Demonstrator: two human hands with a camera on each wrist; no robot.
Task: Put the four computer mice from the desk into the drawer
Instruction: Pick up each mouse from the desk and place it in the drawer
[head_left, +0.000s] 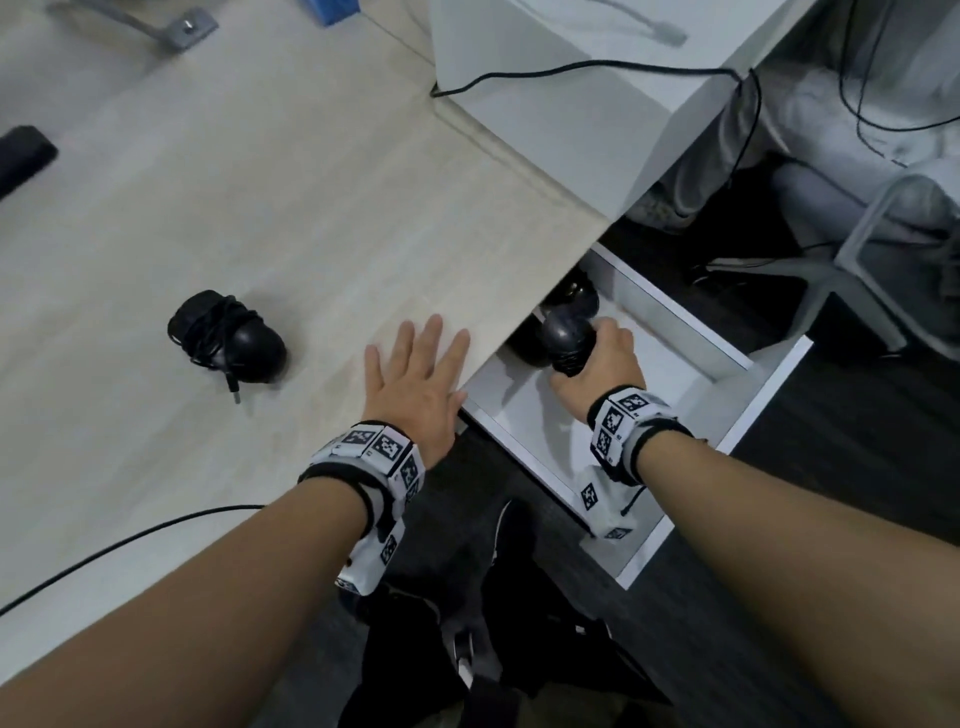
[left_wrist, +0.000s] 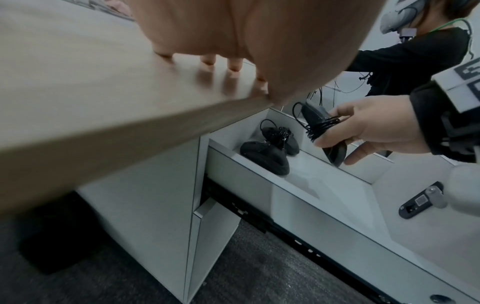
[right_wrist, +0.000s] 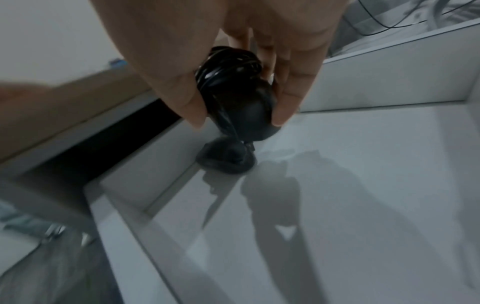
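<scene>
One black mouse (head_left: 227, 338), its cable wound round it, lies on the pale wooden desk (head_left: 260, 208). My left hand (head_left: 415, 353) rests flat and open at the desk edge, to the right of that mouse. My right hand (head_left: 597, 358) grips a second cable-wrapped mouse (head_left: 569, 340) (left_wrist: 319, 127) (right_wrist: 241, 102) above the floor of the open white drawer (head_left: 769, 395). Two more black mice (left_wrist: 265, 154) (left_wrist: 280, 137) lie at the drawer's back left, partly under the desk edge in the head view.
A black cable (head_left: 130, 535) crosses the desk's near edge. A dark flat object (head_left: 23, 156) lies at the far left. A white box (head_left: 545, 93) with a cable stands at the back. Chair legs (head_left: 857, 275) and another person (left_wrist: 415, 61) are beyond the drawer.
</scene>
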